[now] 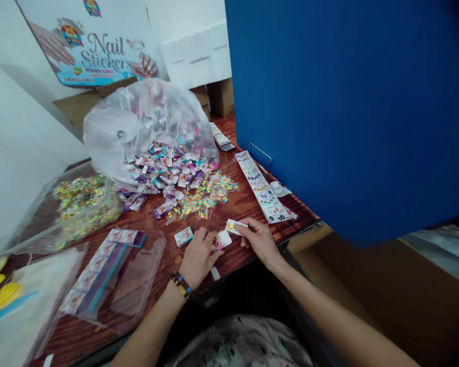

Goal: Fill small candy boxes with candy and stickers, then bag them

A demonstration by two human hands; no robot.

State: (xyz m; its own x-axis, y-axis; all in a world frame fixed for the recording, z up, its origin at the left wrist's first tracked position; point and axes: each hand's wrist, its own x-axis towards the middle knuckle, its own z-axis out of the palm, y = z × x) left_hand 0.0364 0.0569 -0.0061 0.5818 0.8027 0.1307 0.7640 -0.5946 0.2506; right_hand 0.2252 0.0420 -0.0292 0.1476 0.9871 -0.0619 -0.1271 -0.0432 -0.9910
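The right hand [258, 242] pinches a small white nail-sticker packet [235, 227] between thumb and forefinger, near the table's front edge; the left hand [199, 257] is curled, its fingertips [210, 235] pressed down at the edge of a second packet [222, 240], though whether that grip closes on the packet I cannot tell; a third packet [184, 236] lies flat on the table just left of the left hand; a beaded bracelet [182, 285] circles the left wrist.

The wood-grain red-brown table [229, 204] runs back towards a blue panel [348, 102], which stands along its right edge; a long sticker sheet [262, 186] lies against the foot of that panel, and a shorter sheet [221, 136] lies further back near the far corner; mid-table, a heap of wrapped packets [164, 171] spills from a clear plastic bag [149, 122], with multicoloured confetti-like pieces [208, 193] scattered at its front; more of these pieces sit in a clear plastic sheet [76, 204] near the left edge; a clear sleeve [110, 275] with printed strips [95, 272] lies near the front-left corner, beside a yellow-and-blue printed bag [3, 300].

Behind the table, a printed "Nail Stickers" carton [92, 43] leans on a white wall [23, 127]; a cardboard box [367, 290] sits below the table's right side.
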